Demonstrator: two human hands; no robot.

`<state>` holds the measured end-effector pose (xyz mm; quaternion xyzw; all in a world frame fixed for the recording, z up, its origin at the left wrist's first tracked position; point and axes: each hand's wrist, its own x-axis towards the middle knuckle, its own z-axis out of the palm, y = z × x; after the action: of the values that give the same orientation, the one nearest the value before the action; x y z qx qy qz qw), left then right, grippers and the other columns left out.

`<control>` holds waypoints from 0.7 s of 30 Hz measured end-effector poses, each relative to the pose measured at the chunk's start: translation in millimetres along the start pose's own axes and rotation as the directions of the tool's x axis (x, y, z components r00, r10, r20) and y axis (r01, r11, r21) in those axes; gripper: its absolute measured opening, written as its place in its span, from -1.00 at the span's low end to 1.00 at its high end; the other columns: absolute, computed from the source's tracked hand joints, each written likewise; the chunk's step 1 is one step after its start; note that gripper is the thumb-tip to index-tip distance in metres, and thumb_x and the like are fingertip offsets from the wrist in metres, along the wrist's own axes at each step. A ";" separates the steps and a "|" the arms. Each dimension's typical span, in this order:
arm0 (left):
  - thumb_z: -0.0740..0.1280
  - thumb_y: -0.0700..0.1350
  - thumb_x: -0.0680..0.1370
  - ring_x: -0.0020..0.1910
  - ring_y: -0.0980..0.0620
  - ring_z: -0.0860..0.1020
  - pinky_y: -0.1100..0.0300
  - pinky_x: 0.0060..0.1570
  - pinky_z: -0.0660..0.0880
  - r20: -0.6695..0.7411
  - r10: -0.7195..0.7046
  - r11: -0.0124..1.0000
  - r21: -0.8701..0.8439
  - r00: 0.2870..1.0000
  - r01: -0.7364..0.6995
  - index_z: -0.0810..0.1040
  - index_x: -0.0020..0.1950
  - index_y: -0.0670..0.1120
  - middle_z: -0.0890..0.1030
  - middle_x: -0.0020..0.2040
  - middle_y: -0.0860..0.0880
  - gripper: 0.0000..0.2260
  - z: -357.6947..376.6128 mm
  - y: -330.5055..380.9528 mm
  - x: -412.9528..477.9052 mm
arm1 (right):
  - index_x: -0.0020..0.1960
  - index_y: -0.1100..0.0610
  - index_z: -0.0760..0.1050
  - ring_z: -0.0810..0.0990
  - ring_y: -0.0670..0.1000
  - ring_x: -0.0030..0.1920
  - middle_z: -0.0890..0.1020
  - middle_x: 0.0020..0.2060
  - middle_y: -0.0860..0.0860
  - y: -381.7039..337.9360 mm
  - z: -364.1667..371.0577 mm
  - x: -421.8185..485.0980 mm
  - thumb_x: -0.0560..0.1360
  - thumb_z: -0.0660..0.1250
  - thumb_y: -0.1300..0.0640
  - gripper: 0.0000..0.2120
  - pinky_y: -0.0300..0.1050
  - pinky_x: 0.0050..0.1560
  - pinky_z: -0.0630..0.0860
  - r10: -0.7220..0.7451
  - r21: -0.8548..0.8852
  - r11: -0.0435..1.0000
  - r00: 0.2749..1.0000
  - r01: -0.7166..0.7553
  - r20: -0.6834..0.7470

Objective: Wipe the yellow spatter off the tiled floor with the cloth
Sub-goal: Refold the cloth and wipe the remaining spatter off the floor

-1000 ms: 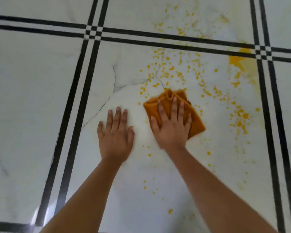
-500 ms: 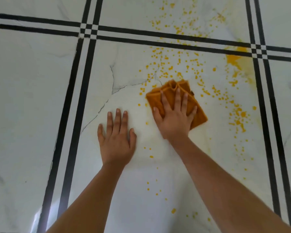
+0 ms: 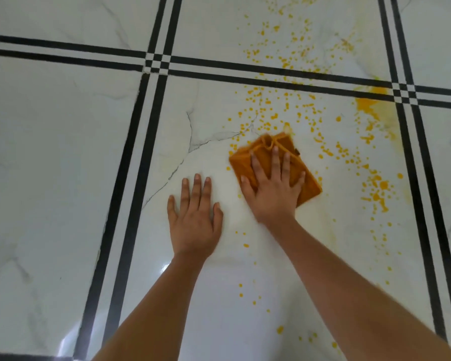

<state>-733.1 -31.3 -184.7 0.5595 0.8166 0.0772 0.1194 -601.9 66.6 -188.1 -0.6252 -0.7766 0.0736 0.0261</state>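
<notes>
Ahead and right of the cloth (image 3: 307, 183), pressed flat under the spread right hand (image 3: 274, 194), lies seemingly the thickest spatter (image 3: 274, 116); the left hand (image 3: 195, 225) rests flat on the floor (image 3: 63, 152)

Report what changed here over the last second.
The right hand, flat on the folded orange cloth, pushed it forward across the white tiled floor toward the denser yellow spatter. Nothing gripped or released. The left hand stayed flat on the floor.
</notes>
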 end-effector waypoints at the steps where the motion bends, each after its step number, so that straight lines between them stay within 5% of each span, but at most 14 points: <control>1: -0.03 0.06 0.56 0.48 -0.07 0.14 -0.14 0.37 0.09 0.000 0.004 1.000 -0.014 1.000 -0.004 0.17 0.49 -0.06 0.22 0.49 -0.06 -0.49 -1.3 -1.3 -0.7 | 0.44 -0.19 0.20 0.09 0.17 0.50 0.17 0.50 0.09 4.6 -0.8 -30.4 0.47 0.01 -0.28 -0.44 0.42 0.33 0.04 -0.038 -0.007 0.999 0.999 0.037 -0.039; 4: -0.01 0.07 0.56 0.47 -0.08 0.17 -0.11 0.37 0.12 0.010 0.099 0.995 0.031 0.995 -0.100 0.18 0.49 -0.09 0.24 0.48 -0.07 -0.48 -4.1 -14.9 -8.7 | 0.40 -0.19 0.29 0.19 0.17 0.46 0.27 0.46 0.10 22.6 -2.8 -108.1 0.44 0.08 -0.28 -0.45 0.39 0.30 0.10 -0.074 -0.041 0.996 0.997 0.073 -0.018; 10: -0.04 0.11 0.57 0.49 -0.02 0.09 -0.06 0.40 0.03 0.015 0.179 0.983 0.046 0.984 -0.180 0.12 0.51 -0.08 0.18 0.50 -0.04 -0.46 -5.2 -31.2 -11.2 | 0.48 -0.26 -0.05 -0.19 0.16 0.51 -0.12 0.54 0.04 -22.1 -7.5 34.1 0.52 -0.05 -0.29 -0.45 0.42 0.35 -0.18 -0.020 0.020 1.000 0.990 0.017 0.140; 16: -0.03 0.11 0.57 0.48 -0.03 0.10 -0.04 0.40 -0.02 0.021 0.190 0.981 0.044 0.982 -0.191 0.12 0.50 -0.11 0.19 0.50 -0.08 -0.45 -4.4 -33.4 -13.1 | 0.42 -0.28 0.17 0.11 0.15 0.50 0.16 0.51 0.05 15.0 -3.0 -44.5 0.46 0.02 -0.32 -0.46 0.42 0.31 0.07 -0.399 -0.093 0.909 0.913 0.406 0.089; 21: -0.04 0.11 0.57 0.49 -0.03 0.07 -0.03 0.42 -0.06 0.021 0.187 0.981 0.041 0.982 -0.187 0.10 0.51 -0.11 0.16 0.51 -0.06 -0.45 -2.9 -32.6 -14.4 | 0.47 -0.29 -0.05 -0.19 0.15 0.51 -0.13 0.54 0.02 -13.5 -8.8 23.4 0.52 -0.06 -0.31 -0.46 0.42 0.35 -0.16 -0.049 -0.009 0.999 0.985 0.051 0.165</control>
<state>-758.2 -56.5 -188.8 0.6368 0.7608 0.0659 0.1066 -618.8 87.3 -178.6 -0.5975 -0.7919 0.1193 -0.0405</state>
